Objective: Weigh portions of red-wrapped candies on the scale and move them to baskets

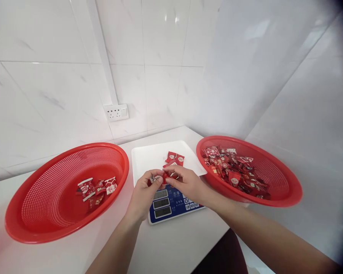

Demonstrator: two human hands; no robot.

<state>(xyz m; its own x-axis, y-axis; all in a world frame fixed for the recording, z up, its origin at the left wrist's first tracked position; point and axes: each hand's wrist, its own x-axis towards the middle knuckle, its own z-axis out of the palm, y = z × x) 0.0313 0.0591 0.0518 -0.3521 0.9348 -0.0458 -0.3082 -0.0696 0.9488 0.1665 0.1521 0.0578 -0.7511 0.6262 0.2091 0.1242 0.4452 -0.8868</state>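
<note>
Grips of left hand (141,196) and right hand (191,184) clamp small red-wrapped packet (165,178); slackening could drop it off white plastic tray (148,156).

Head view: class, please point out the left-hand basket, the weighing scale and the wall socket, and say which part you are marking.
Left-hand basket (61,194): head view, on its bare inner floor.
Weighing scale (147,158): head view, on its white tray.
Wall socket (115,112): head view, middle of its faceplate.
</note>
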